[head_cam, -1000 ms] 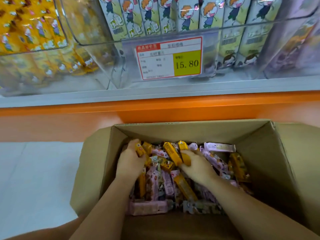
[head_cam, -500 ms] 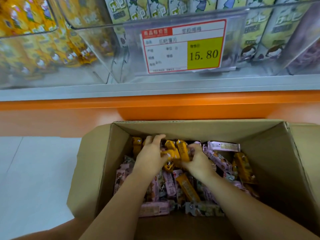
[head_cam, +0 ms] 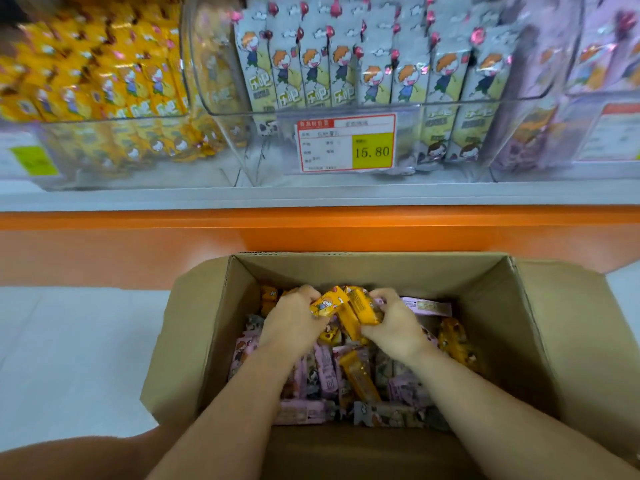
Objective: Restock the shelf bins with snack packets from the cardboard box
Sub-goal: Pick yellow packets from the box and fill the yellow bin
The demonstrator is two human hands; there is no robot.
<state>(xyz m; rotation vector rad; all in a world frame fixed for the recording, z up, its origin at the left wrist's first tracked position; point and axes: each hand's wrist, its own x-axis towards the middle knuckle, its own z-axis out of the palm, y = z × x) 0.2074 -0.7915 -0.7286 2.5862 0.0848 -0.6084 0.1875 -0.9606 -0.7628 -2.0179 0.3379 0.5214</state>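
An open cardboard box (head_cam: 519, 334) stands on the floor, filled with yellow, pink and grey snack packets. My left hand (head_cam: 292, 322) and my right hand (head_cam: 393, 323) are both inside it, pressed together around a bunch of yellow packets (head_cam: 348, 308) held just above the pile. Loose pink packets (head_cam: 325, 372) lie under my wrists. Above, clear shelf bins hold packets upright: a yellow-packet bin (head_cam: 104, 98) at left, a grey-green packet bin (head_cam: 374, 74) in the middle, and a purple-packet bin (head_cam: 571, 81) at right.
A price tag reading 15.80 (head_cam: 346, 143) hangs on the middle bin's front. Below the bins run a grey shelf edge (head_cam: 311, 195) and an orange band (head_cam: 311, 230). White floor (head_cam: 69, 358) lies left of the box. My knee (head_cam: 79, 455) shows at bottom left.
My hands have closed in from apart and gathered the yellow packets between them, lifting the bunch slightly. The view has tilted up, showing more of the bins.
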